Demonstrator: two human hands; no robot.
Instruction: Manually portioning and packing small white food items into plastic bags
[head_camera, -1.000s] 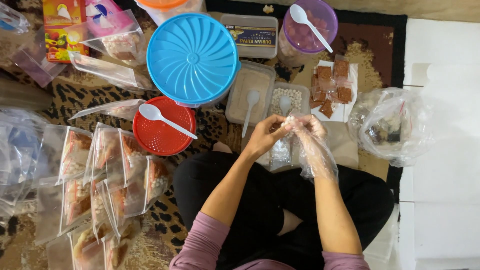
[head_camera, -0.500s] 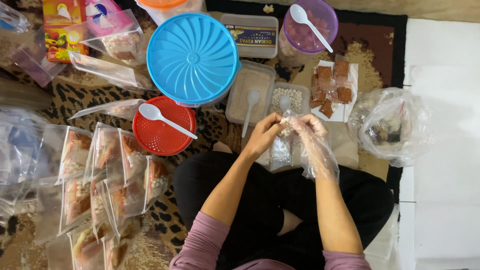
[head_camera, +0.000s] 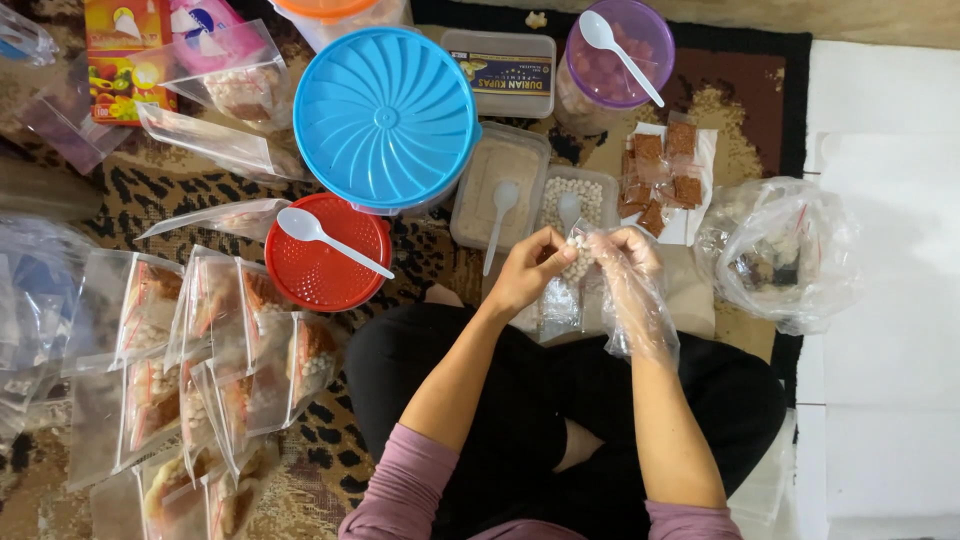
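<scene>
Both hands pinch a small clear pouch (head_camera: 562, 300) between them: bare left hand (head_camera: 530, 270), right hand (head_camera: 625, 262) (plastic-gloved), fingers closed on its top.

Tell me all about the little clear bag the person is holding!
The little bag is thin, clear plastic, hanging upright from both hands over the person's lap. The left hand pinches its top from one side; the right hand, wearing a loose clear plastic glove, holds the other. Small white balls show near its open top. Its lower part looks mostly see-through, and the contents there are hard to make out.
</scene>
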